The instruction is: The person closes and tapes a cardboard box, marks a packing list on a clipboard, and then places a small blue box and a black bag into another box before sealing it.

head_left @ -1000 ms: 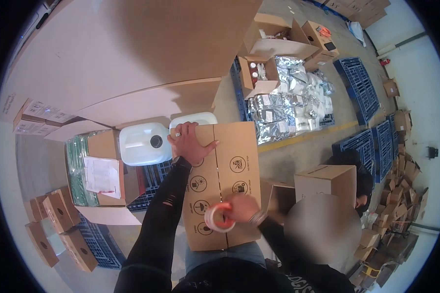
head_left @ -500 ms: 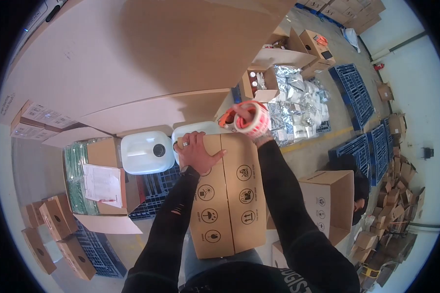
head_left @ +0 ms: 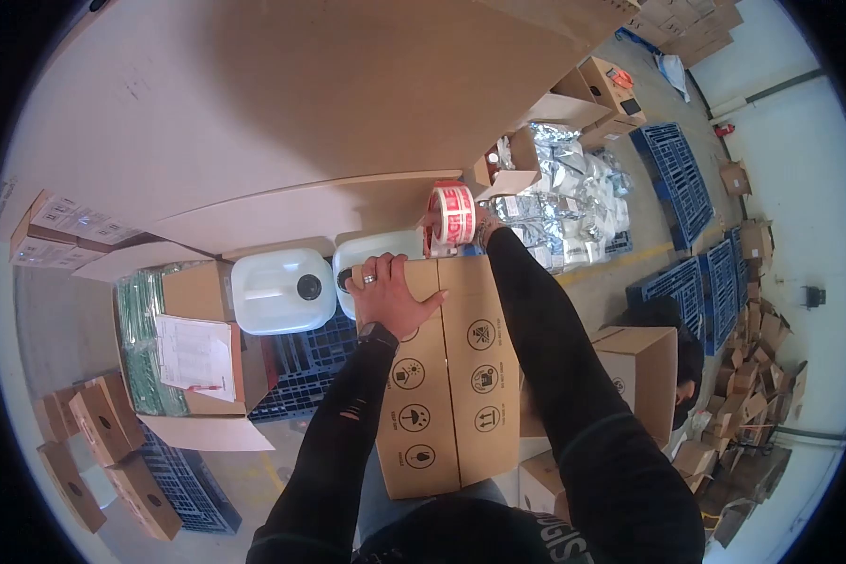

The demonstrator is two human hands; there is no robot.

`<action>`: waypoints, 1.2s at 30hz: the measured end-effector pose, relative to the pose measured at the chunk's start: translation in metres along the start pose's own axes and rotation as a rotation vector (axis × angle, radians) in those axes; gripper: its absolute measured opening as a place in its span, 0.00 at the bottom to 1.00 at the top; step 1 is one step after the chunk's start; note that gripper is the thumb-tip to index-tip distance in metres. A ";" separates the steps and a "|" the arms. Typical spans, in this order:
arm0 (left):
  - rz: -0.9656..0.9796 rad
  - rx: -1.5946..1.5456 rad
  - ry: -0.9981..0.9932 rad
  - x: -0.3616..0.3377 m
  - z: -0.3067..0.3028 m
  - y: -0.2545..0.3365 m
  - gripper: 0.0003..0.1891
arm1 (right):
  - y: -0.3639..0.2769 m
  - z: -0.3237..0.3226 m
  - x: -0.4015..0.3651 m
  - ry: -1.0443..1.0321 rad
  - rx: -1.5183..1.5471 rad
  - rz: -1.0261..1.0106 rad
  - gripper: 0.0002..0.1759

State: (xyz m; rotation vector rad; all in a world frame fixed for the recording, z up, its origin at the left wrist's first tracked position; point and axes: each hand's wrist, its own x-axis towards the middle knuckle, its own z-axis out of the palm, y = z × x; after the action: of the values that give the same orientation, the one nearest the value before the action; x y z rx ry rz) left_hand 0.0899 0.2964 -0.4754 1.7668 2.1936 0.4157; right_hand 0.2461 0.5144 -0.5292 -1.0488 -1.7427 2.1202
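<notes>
We see the closed cardboard box lying lengthwise in front of the person, its near end against their body and its far end next to a white jug. The left hand lies flat and spread on the box top at the far left corner, fingers wide, a ring showing, holding nothing. The right hand is closed around a tape roll with red and white print, and the roll sits at the far edge of the box, right where the middle seam ends, just beside the left hand's fingertips. A second ago we saw the roll down at the near end of the seam. Half a second ago it was lifted above the far edge, and now it has dropped lower onto that edge, while the left hand has kept its place. Most of the right hand is hidden behind the roll, so we cannot tell how its fingers sit. A second jug is partly covered by the box and the left hand. What the box stands on is out of sight. A blue pallet shows under the jugs, and another person at the right is mostly hidden behind a second box.
</notes>
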 end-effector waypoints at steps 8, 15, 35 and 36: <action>0.060 0.042 -0.020 -0.004 0.008 -0.006 0.44 | 0.022 0.080 -0.083 0.493 0.323 -0.244 0.08; 0.061 0.113 0.024 0.000 0.037 -0.011 0.31 | 0.022 0.155 -0.180 0.464 0.637 -0.187 0.10; 0.508 0.271 -0.104 -0.129 0.084 0.076 0.46 | 0.190 0.376 -0.489 0.563 0.095 -0.290 0.08; 0.510 0.304 -0.107 -0.131 0.087 0.077 0.46 | 0.198 0.387 -0.510 0.564 0.018 -0.296 0.09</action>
State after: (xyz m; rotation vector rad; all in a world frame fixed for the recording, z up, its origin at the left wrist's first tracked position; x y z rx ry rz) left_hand 0.2205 0.1873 -0.5183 2.4549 1.7860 0.0865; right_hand 0.4271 -0.1300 -0.4927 -1.1549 -1.4840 1.4737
